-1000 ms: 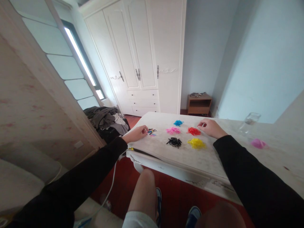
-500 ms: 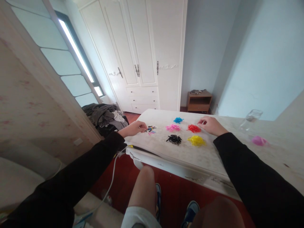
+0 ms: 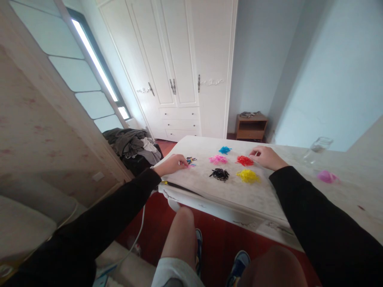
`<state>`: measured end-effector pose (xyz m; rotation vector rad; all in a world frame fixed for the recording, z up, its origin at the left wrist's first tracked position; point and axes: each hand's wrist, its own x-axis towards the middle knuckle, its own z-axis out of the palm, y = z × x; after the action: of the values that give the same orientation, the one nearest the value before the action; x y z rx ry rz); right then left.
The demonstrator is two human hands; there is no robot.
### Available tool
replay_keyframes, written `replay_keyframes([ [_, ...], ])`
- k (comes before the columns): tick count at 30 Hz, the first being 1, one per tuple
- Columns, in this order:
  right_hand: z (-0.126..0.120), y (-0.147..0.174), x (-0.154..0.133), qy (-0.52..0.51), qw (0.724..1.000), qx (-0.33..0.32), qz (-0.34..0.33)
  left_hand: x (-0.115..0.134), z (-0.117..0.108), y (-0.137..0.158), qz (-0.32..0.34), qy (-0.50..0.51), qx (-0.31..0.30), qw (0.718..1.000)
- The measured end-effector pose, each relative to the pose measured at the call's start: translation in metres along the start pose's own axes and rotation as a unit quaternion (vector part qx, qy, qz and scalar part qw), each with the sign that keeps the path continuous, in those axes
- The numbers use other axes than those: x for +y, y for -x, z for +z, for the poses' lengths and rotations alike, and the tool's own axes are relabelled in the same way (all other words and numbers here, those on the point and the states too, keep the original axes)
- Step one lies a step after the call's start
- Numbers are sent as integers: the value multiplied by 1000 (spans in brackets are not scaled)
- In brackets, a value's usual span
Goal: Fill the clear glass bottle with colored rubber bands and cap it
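Note:
My left hand (image 3: 171,165) rests low over the table's left end, fingertips pinched at the near edge of a small mixed pile (image 3: 191,160) of black, yellow, blue and pink bits. Whatever lies in that pinch is too small to make out. By the red pile (image 3: 245,160), on its right side, my right hand (image 3: 265,157) has thumb and fingers drawn together; their contents cannot be made out. Between the hands lie heaps of small loops resembling elastic bands: a blue heap (image 3: 224,150), a pink heap (image 3: 218,159), a black heap (image 3: 219,174) and a yellow heap (image 3: 248,175).
On the right of the white table (image 3: 236,195) are a clear glass jar (image 3: 318,149), tilted in view, and a purple-pink object (image 3: 327,176). Dark clothes (image 3: 131,145) are heaped past the left end. Behind stand a white wardrobe (image 3: 182,52) and a small wooden cabinet (image 3: 251,126).
My left hand has shifted slightly right and toward me along the mixed pile, uncovering more of its far side. My right hand has stayed beside the red pile.

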<state>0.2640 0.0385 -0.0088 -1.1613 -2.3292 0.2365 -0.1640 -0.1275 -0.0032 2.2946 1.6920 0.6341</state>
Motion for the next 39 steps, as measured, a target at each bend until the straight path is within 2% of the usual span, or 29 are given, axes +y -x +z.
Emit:
replay_keyframes([
  [8, -1, 0, 0, 4, 1000, -7, 0, -2, 3, 1, -6, -8, 12, 1000],
  [19, -2, 1, -3, 6, 1000, -1, -5, -8, -13, -1, -38, 16, 42, 998],
  [24, -2, 0, -4, 10, 1000, -13, -2, -8, -8, -6, -51, 32, 40, 997],
  [28, -2, 1, -4, 10, 1000, -16, 0, 2, -1, -20, -21, 38, 38, 998],
  [33, -2, 1, -4, 7, 1000, -9, 0, 16, 8, -41, -12, 22, 8, 1000],
  [37, -3, 1, -5, 8, 1000, -8, 1, 17, 13, -51, -20, 15, -51, 998],
  [39, -3, 1, -5, 8, 1000, -7, -2, 16, 14, -53, -19, 18, -60, 998],
])
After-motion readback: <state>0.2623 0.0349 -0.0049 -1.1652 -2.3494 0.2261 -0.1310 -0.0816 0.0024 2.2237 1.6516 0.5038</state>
